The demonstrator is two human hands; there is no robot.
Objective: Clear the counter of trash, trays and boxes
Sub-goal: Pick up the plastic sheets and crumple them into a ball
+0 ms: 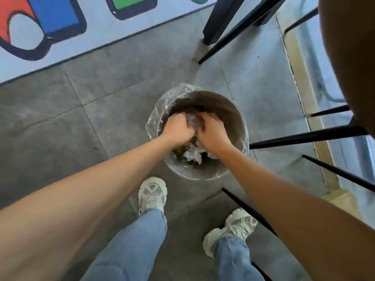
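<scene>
A round grey trash bin with a clear plastic liner stands on the floor in front of my feet. Both hands reach down into its mouth. My left hand and my right hand are closed side by side on a crumpled clear plastic piece, held just inside the bin. Beneath my hands lie white crumpled paper and some green scraps. What the plastic piece is exactly I cannot tell.
Black stool legs slant in from the right, close to the bin, and one crosses by my right shoe. More black legs stand behind. A colourful rug covers the grey tiled floor at the upper left.
</scene>
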